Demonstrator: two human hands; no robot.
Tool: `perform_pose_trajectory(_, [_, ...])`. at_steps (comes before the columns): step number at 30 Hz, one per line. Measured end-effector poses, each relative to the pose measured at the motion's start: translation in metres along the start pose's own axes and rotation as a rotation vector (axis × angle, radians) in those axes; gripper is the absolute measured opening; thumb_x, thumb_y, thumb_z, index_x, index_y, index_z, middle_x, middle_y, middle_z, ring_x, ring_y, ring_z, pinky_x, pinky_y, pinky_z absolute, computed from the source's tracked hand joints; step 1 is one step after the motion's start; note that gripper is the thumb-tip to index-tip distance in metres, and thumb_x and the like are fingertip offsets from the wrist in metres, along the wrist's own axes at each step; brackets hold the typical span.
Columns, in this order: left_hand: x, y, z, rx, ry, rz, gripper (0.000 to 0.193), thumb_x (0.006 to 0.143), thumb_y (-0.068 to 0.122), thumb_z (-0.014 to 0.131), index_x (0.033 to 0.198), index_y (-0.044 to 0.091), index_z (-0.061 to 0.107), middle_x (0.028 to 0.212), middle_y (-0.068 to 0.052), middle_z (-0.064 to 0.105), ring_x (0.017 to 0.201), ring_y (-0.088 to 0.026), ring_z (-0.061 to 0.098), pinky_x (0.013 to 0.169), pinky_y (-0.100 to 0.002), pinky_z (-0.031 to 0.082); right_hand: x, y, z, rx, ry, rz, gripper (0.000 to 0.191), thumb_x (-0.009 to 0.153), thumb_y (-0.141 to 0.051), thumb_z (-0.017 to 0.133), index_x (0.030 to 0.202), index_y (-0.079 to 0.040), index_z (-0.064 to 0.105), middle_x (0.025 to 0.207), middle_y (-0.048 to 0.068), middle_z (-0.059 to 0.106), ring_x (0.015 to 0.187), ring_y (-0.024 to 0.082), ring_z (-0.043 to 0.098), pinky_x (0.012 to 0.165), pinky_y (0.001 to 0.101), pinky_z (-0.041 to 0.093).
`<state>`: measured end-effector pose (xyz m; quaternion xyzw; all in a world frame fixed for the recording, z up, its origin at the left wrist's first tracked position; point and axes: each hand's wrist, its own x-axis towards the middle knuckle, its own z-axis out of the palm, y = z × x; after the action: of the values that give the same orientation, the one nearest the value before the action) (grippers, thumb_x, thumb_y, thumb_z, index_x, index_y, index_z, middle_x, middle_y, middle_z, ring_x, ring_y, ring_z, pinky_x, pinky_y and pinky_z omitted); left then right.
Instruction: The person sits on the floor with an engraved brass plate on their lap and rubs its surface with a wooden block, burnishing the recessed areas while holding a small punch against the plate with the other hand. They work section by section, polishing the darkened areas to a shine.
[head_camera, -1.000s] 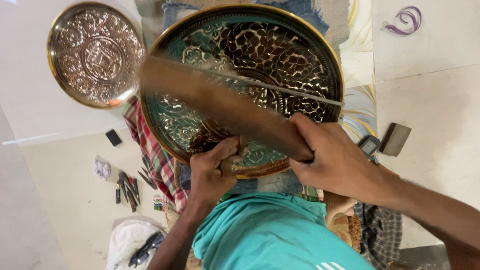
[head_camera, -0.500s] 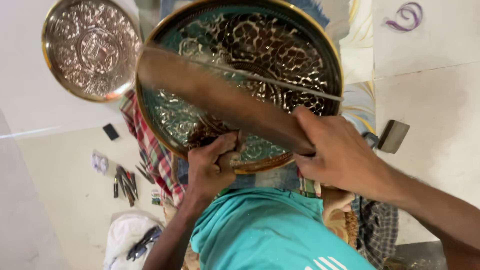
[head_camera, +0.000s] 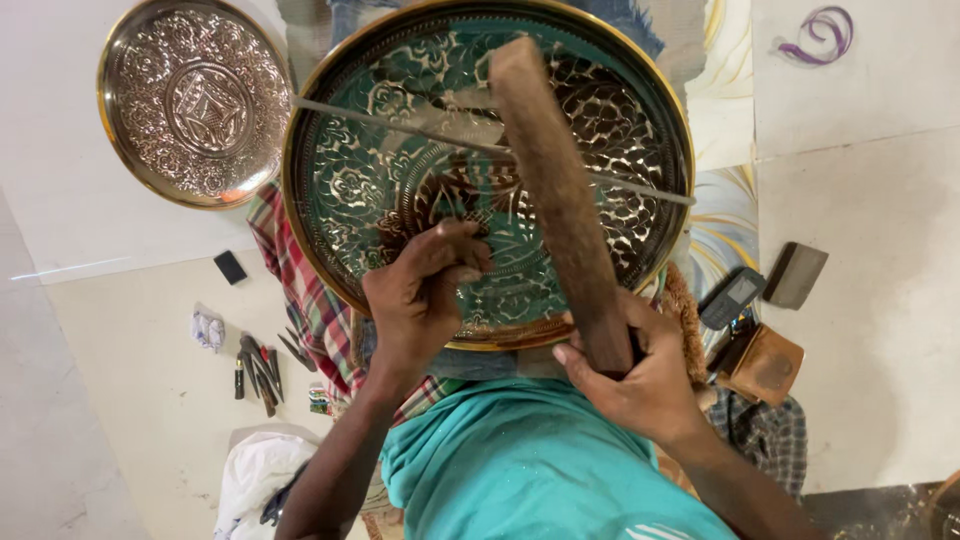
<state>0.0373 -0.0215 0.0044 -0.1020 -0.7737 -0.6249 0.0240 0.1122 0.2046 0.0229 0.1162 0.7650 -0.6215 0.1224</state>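
Engraved brass tray (head_camera: 400, 180): large, round, under left hand (head_camera: 420, 300) whose fingers pinch a small tool against it. Wooden mallet (head_camera: 560, 200): right hand (head_camera: 630, 375) fingers wrapped round its handle.

A teal short-sleeved shirt with thin white stripes near its lower edge, both forearms bare, left hand (head_camera: 425, 295) and right hand (head_camera: 630, 375) without gloves, rings or watch, fingernails short, no sleeves past the elbows
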Motion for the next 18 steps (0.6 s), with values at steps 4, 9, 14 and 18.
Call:
perform_pose_trajectory(4, [-0.003,-0.004,0.004,-0.026,-0.025,-0.020,0.035,0.092,-0.021,0.061,0.121,-0.004,0.064,0.108,-0.013,0.075,0.095,-0.017,0.076,0.087,-0.030,0.064,-0.006,0.000,-0.004,-0.110,0.133,-0.088,0.037,0.078,-0.009,0.081,0.110,0.001,0.065,0.083,0.002,0.067,0.074,0.008,0.061,0.066,0.0264,0.052])
perform_pose_trajectory(9, [-0.020,-0.011,0.013,0.052,0.067,-0.063,0.027,0.101,-0.018,0.058,0.119,0.000,0.066,0.104,-0.011,0.078,0.093,-0.016,0.078,0.083,-0.027,0.065,0.007,-0.014,-0.014,-0.328,0.121,-0.135,0.033,0.075,-0.011,0.081,0.103,0.000,0.065,0.074,0.011,0.069,0.063,0.013,0.064,0.060,0.0293,0.053])
perform_pose_trajectory(14, [-0.026,-0.024,0.015,0.155,0.129,0.064,0.041,0.090,-0.019,0.050,0.125,-0.003,0.065,0.111,-0.014,0.076,0.092,-0.018,0.078,0.081,-0.027,0.065,0.021,-0.041,-0.024,-0.386,-0.005,-0.130,0.041,0.073,-0.014,0.075,0.110,-0.001,0.066,0.071,0.014,0.071,0.056,0.019,0.071,0.054,0.0328,0.054])
perform_pose_trajectory(18, [-0.028,-0.022,0.017,0.269,0.159,0.120,0.034,0.091,-0.018,0.059,0.117,-0.001,0.070,0.104,-0.012,0.077,0.086,-0.015,0.077,0.075,-0.025,0.060,0.037,-0.060,-0.037,-0.571,-0.113,-0.263,0.052,0.070,-0.016,0.074,0.119,-0.001,0.063,0.067,0.016,0.067,0.054,0.027,0.066,0.050,0.0395,0.051])
